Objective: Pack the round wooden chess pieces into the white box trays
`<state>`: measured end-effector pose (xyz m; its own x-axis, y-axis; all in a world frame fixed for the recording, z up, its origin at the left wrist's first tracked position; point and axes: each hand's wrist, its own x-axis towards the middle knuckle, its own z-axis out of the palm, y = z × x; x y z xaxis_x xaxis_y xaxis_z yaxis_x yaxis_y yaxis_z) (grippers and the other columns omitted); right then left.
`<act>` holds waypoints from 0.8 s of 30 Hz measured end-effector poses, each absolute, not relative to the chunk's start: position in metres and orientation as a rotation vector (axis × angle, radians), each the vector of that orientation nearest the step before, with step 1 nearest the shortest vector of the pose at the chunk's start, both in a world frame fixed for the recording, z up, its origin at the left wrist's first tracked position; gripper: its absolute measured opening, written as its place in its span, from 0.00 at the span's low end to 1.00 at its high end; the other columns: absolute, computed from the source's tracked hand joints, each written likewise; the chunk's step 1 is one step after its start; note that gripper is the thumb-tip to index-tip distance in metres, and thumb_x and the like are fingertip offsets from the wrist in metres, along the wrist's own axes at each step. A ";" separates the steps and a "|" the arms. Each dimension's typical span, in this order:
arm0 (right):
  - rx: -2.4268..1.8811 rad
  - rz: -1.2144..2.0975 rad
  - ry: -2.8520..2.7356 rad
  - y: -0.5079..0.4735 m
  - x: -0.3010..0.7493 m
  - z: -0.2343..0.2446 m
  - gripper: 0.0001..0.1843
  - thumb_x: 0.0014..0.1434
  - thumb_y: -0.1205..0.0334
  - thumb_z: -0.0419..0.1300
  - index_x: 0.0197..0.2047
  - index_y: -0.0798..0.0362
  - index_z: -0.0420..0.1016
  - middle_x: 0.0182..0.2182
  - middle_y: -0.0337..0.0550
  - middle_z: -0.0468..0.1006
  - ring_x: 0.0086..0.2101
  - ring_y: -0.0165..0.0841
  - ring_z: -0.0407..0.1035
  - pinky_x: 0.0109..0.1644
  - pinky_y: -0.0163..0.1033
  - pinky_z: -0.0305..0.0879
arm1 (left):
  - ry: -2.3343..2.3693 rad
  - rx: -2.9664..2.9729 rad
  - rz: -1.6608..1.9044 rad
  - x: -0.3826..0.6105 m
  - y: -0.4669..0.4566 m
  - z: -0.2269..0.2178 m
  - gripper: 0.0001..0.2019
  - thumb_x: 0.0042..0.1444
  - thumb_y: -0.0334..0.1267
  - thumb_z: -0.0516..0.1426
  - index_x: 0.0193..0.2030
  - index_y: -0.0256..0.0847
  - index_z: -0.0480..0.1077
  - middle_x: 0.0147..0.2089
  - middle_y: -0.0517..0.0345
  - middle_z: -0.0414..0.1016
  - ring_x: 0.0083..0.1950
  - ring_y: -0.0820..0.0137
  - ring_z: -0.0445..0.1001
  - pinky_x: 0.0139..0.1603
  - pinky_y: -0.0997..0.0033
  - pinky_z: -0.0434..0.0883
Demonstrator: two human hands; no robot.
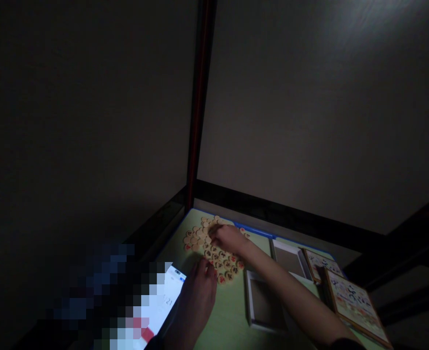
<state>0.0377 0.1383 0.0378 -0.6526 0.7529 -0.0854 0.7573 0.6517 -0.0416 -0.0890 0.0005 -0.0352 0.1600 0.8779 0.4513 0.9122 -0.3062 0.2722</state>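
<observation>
Several round wooden game pieces (200,238) with red and black characters lie packed together on a pale green mat (229,316). My right hand (229,239) reaches across and rests on top of the pieces, fingers curled down onto them. My left hand (197,296) lies on the mat just in front of the pieces, fingers together and pointing toward them, touching their near edge. A lit phone screen (167,299) sits right beside my left hand.
Two shallow white box halves (261,306) (289,257) lie right of the pieces. Further right are two printed boards with wooden frames (353,304) (322,265). Dark walls and a red-brown post (200,107) stand behind. The room is dim.
</observation>
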 end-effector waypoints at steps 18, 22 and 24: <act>1.197 -0.383 2.923 0.146 0.044 0.032 0.20 0.51 0.79 0.55 0.42 0.55 0.82 0.39 0.44 0.83 0.40 0.32 0.75 0.45 0.31 0.65 | -1.877 -2.387 -0.825 -0.089 0.001 -0.036 0.11 0.62 0.30 0.50 0.45 0.36 0.73 0.47 0.47 0.72 0.48 0.63 0.73 0.48 0.66 0.72; 1.267 -0.491 2.916 0.150 0.051 0.027 0.21 0.46 0.82 0.56 0.38 0.55 0.84 0.32 0.40 0.83 0.33 0.30 0.75 0.37 0.30 0.65 | -1.871 -2.376 -0.819 -0.089 0.002 -0.037 0.10 0.62 0.29 0.50 0.42 0.36 0.73 0.46 0.47 0.72 0.47 0.64 0.73 0.48 0.65 0.72; 1.297 -0.523 2.920 0.153 0.052 0.024 0.22 0.46 0.82 0.56 0.38 0.55 0.84 0.31 0.39 0.83 0.31 0.29 0.75 0.35 0.29 0.64 | -1.856 -2.368 -0.839 -0.089 0.002 -0.037 0.10 0.62 0.29 0.51 0.42 0.36 0.73 0.46 0.47 0.72 0.47 0.63 0.73 0.49 0.64 0.72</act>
